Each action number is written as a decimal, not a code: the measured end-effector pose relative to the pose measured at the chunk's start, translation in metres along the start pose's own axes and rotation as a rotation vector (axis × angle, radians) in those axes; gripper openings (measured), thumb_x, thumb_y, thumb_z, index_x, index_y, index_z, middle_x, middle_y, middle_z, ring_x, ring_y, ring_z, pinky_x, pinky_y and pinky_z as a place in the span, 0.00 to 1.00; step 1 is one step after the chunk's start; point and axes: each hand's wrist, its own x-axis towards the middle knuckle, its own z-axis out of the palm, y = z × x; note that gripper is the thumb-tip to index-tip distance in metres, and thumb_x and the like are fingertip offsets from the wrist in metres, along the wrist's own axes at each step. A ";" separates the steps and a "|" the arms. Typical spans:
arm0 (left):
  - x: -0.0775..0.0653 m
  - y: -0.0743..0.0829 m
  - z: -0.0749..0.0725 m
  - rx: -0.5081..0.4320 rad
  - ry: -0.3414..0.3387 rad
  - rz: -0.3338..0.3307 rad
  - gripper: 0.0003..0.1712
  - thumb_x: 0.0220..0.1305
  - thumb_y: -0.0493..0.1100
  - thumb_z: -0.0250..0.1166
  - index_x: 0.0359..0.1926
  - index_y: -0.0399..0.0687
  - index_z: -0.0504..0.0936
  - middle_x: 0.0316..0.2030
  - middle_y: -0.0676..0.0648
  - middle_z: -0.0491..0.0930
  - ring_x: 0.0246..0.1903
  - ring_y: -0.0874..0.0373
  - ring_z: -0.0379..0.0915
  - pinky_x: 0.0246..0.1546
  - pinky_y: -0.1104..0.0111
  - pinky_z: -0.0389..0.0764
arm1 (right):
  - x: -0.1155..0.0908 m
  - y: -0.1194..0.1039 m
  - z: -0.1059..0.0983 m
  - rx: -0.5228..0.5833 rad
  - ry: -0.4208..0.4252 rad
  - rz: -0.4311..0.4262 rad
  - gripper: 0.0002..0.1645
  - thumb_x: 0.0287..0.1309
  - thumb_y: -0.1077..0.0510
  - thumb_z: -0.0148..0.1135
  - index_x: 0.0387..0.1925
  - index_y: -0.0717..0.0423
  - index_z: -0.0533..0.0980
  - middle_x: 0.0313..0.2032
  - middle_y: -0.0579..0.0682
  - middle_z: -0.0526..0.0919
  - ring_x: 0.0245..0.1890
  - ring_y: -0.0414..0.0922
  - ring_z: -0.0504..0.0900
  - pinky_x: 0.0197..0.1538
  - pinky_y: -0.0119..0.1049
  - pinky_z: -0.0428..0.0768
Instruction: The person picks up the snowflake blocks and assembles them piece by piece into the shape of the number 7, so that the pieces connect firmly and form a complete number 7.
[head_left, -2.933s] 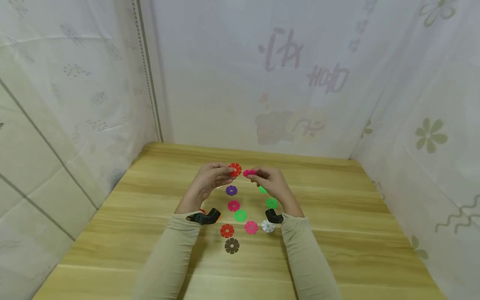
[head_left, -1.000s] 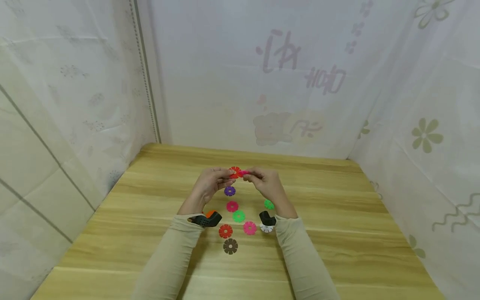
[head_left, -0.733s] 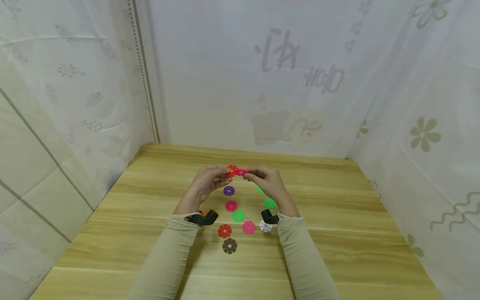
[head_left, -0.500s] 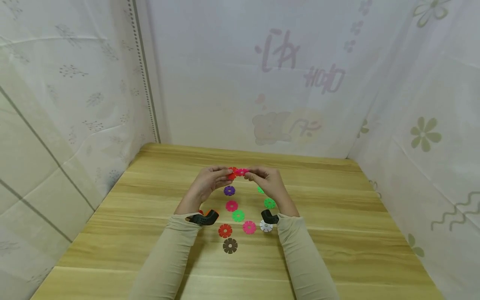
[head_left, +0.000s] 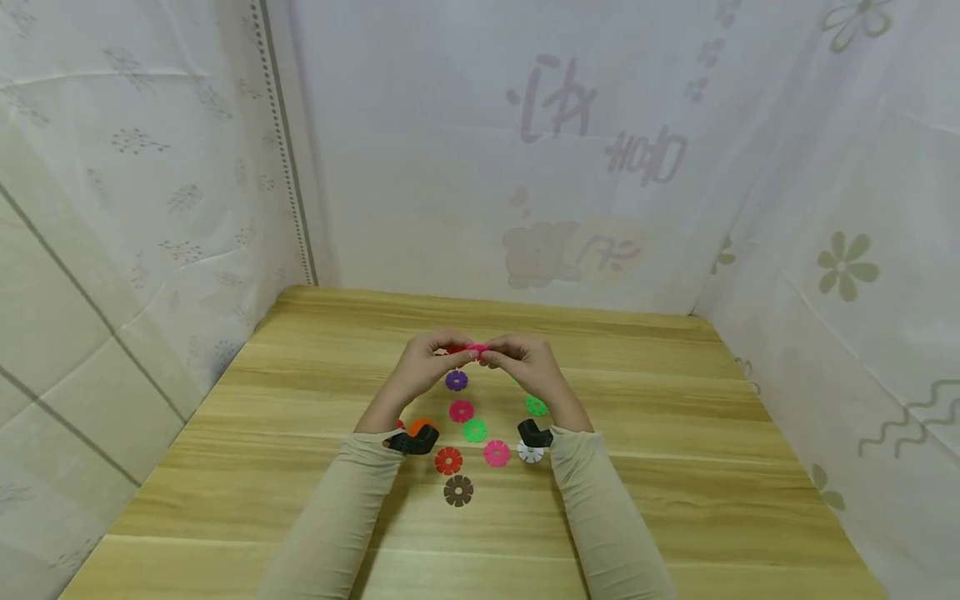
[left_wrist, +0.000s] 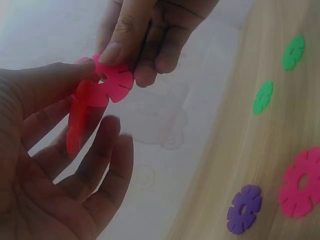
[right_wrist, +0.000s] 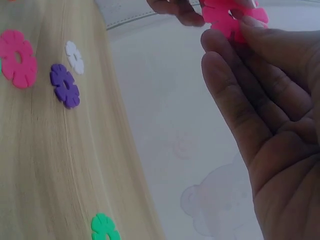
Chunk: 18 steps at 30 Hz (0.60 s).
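Note:
Both hands meet above the far middle of the table, holding two slotted plastic interlocking discs. A pink disc is pinched by the right hand, its thumb flat on the face. The left hand has its thumb on the same pink disc's edge. A red disc stands edge-on at an angle to the pink one, meeting it at the slots beneath the left thumb. The left hand's other fingers are loosely bent behind the red disc. In the right wrist view the pink disc hides the red one.
Loose discs lie on the wooden table: purple, pink, green, red, brown and white among them. An orange disc shows partly behind the left wrist camera. Patterned cloth surrounds the table.
The pink disc, at first apart from the red one, has been brought against it. The left hand has shifted its thumb onto the pink disc, and the red disc has turned edge-on.

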 end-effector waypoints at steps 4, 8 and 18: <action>0.000 -0.002 0.000 0.003 0.010 -0.018 0.10 0.65 0.53 0.70 0.42 0.56 0.90 0.41 0.52 0.86 0.40 0.51 0.81 0.44 0.54 0.83 | -0.004 0.007 -0.011 -0.064 -0.001 0.081 0.11 0.67 0.53 0.65 0.47 0.49 0.86 0.42 0.49 0.89 0.42 0.50 0.87 0.48 0.43 0.85; 0.000 -0.004 -0.001 -0.005 0.020 -0.029 0.10 0.65 0.53 0.71 0.42 0.54 0.89 0.40 0.51 0.86 0.40 0.51 0.81 0.45 0.51 0.83 | -0.010 0.022 -0.022 -0.242 0.044 0.202 0.16 0.68 0.48 0.64 0.52 0.48 0.84 0.48 0.46 0.87 0.49 0.44 0.84 0.53 0.44 0.82; -0.001 -0.006 -0.003 0.063 0.046 -0.032 0.10 0.65 0.53 0.71 0.41 0.56 0.90 0.39 0.53 0.86 0.39 0.55 0.81 0.41 0.61 0.83 | -0.024 0.058 -0.031 -0.513 -0.106 0.383 0.27 0.63 0.54 0.70 0.58 0.65 0.78 0.56 0.59 0.80 0.56 0.56 0.78 0.60 0.51 0.77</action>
